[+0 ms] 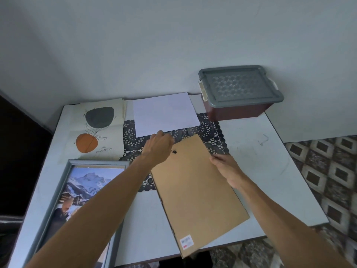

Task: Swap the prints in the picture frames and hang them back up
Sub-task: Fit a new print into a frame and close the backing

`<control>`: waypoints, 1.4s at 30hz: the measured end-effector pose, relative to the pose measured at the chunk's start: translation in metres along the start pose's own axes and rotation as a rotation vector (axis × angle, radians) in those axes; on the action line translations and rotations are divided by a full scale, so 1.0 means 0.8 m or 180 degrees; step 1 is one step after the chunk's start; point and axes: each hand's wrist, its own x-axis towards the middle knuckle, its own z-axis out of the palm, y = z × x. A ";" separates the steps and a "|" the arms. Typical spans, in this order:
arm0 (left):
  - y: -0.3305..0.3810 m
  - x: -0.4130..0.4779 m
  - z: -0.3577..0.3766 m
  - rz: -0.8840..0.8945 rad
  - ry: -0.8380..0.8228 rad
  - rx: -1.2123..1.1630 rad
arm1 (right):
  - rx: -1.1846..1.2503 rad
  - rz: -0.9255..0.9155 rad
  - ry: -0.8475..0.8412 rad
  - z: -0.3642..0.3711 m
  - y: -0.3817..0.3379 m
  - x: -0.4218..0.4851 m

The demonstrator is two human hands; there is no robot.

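Clamping fingers on the board (197,186): left hand (158,147), right hand (227,168); print (100,130) seemingly reads "21cmx29.7cm".

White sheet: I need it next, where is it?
The white sheet lies far centre in the head view, on the lace mat, between the abstract print and lidded box.

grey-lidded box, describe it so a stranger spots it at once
Start at the white table, then its far right corner by the wall. The box stands there, dark red under a grey patterned lid, the only bulky container among flat sheets.
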 end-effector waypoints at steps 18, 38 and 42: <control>-0.078 0.023 -0.007 -0.0358 -0.1518 -0.2402 | -0.0669 -0.0281 -0.0024 -0.004 -0.008 0.020; -0.076 0.011 -0.010 -0.0110 -0.2083 -0.1787 | -0.2954 -0.0685 -0.1998 0.055 -0.135 0.103; -0.072 0.011 -0.004 -0.0118 -0.1889 -0.1873 | -0.2875 -0.0835 -0.1914 0.057 -0.129 0.110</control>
